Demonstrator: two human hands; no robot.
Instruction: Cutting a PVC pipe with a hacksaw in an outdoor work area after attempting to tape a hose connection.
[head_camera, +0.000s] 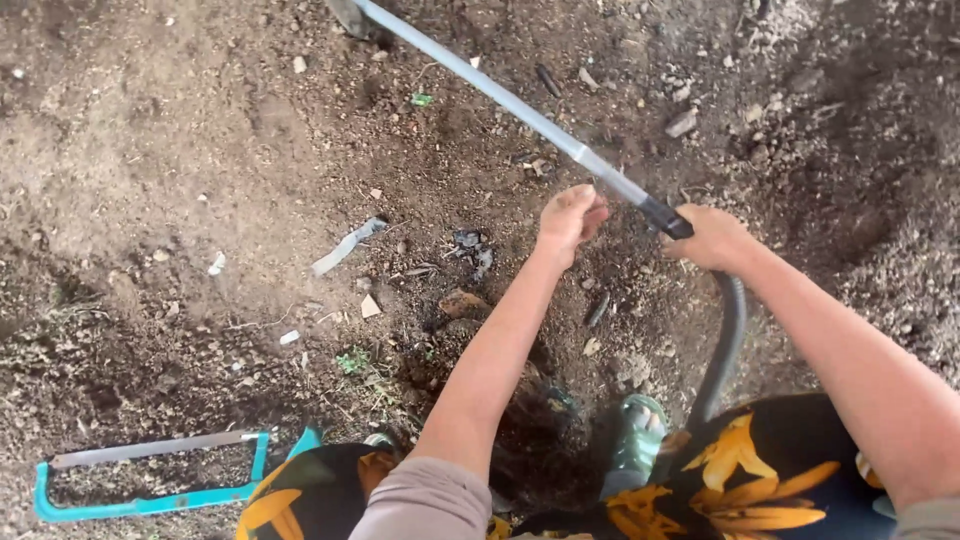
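Observation:
A long grey metal handle of a digging tool runs from the top left down to the middle, its head in the soil at the top edge. My right hand is closed around the black grip end of the handle. My left hand sits just below the shaft with its fingers curled; it touches or nearly touches the handle, and I cannot tell which. Both arms reach forward over bare brown soil.
A teal-framed bow saw lies on the ground at the lower left. A dark hose curves down beside my right arm. Scraps of debris, stones and small weeds dot the soil. My patterned clothing and a sandal fill the bottom.

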